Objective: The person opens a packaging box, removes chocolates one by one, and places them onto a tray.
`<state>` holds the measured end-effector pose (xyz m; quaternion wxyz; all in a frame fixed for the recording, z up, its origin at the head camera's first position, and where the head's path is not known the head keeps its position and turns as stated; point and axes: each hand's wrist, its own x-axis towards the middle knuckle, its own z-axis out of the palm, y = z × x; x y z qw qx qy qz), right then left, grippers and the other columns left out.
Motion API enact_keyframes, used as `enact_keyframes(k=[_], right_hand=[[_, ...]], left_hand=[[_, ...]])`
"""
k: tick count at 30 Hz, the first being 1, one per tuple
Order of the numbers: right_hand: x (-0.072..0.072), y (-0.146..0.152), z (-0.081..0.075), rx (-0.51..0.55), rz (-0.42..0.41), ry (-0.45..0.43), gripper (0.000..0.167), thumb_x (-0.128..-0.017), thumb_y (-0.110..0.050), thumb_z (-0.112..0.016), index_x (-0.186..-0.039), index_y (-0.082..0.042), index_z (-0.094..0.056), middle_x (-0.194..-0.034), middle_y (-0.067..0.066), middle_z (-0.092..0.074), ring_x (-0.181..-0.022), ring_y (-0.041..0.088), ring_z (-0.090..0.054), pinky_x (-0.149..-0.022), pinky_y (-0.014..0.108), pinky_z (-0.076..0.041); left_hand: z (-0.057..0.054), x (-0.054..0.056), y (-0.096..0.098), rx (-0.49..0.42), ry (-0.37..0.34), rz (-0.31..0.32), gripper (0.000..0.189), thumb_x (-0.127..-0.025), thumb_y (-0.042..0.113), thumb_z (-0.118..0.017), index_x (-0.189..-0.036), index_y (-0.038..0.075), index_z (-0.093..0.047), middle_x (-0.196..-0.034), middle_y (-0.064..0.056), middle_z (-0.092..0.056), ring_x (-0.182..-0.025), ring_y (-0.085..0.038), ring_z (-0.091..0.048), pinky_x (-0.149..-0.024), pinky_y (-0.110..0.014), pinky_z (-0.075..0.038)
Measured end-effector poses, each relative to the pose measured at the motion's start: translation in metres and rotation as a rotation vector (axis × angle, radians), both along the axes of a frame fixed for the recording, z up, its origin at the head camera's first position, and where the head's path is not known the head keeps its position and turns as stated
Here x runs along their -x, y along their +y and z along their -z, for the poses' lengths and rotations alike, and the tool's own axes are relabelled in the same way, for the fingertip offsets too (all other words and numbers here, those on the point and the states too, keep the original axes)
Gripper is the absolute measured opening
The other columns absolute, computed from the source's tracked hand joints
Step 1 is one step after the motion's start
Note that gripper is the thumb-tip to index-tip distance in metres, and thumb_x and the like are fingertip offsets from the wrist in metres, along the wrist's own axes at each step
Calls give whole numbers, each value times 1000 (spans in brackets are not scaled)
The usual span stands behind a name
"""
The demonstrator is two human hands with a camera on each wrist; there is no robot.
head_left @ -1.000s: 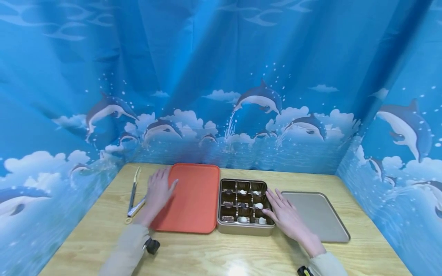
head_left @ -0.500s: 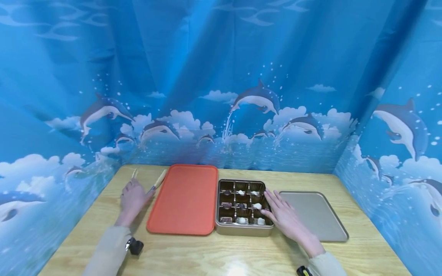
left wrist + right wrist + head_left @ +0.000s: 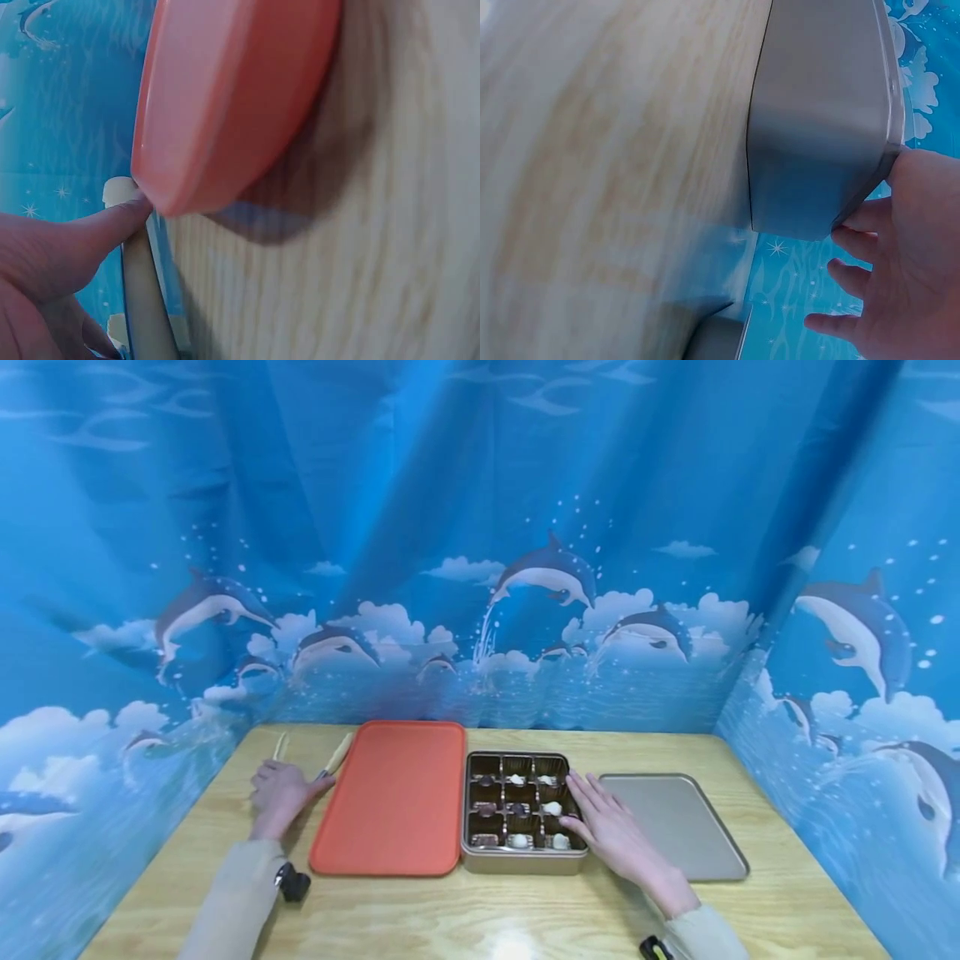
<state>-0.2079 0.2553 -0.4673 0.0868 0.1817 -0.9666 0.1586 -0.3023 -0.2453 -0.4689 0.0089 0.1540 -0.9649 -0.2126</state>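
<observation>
My left hand point(image 3: 281, 795) is over a pair of tongs point(image 3: 340, 753) at the table's left, gripping it with the thumb on one arm and the fingers on the other. The tongs' two cream tips stick out apart beyond the hand. In the left wrist view the thumb lies across one tongs arm point(image 3: 142, 292). My right hand point(image 3: 618, 835), fingers extended, rests on the right rim of a square metal tin point(image 3: 525, 862). Brown dividers inside the tin part several small dark and white sweets point(image 3: 552, 808). The right wrist view shows the fingertips at the tin's wall point(image 3: 817, 120).
A red tray point(image 3: 390, 802) lies flat between the tongs and the tin. To the right is a flat grey-beige metal lid point(image 3: 682, 827), partly behind the right forearm. A blue dolphin-print curtain point(image 3: 420, 527) encloses the wooden table's point(image 3: 420, 918) back and sides.
My left hand has moved left from the red tray's edge onto the tongs, and the tongs have spread and turned. The right hand stays at the tin. The view has shifted slightly.
</observation>
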Motion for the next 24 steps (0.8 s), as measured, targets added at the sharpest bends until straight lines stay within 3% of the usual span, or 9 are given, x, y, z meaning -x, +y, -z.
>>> enact_keyframes(k=[7,10,15,20,24], right_hand=[[1,0,-2,-7,-18,10,70,-106,-43,-48,-157,1,-28,-163,16,-21,-151,40,-21,-117,62,-22],[1,-1,-2,-6,-25,11,70,-106,-43,-47,-157,2,-28,-163,17,-21,-151,41,-21,-118,61,-21],[0,0,-1,-11,-26,5,71,-106,-43,-45,-157,2,-27,-163,17,-21,-151,40,-21,-119,60,-19],[0,0,-1,-7,-30,13,70,-106,-43,-46,-157,3,-28,-163,18,-22,-150,41,-22,-118,60,-19],[-1,0,-1,-12,-30,13,70,-106,-43,-47,-156,2,-28,-162,18,-23,-150,41,-22,-118,61,-20]], left_hand=[[-5,-1,-2,14,3,18,104,-87,56,-70,-117,-37,-34,-110,-52,-36,-107,-63,-42,-72,-62,-50],[-8,-1,-7,-2,14,26,100,-90,55,-66,-117,-37,-34,-108,-51,-38,-106,-63,-43,-70,-61,-49],[-9,-1,-11,-28,94,53,98,-91,53,-67,-122,-34,-32,-113,-52,-38,-110,-63,-41,-83,-64,-45],[-11,-2,-9,-3,237,168,88,-97,41,-64,-131,-33,-29,-121,-55,-36,-118,-67,-36,-102,-69,-32],[-16,-6,-3,40,333,257,75,-101,31,-60,-137,-27,-32,-125,-52,-39,-119,-66,-38,-104,-69,-32]])
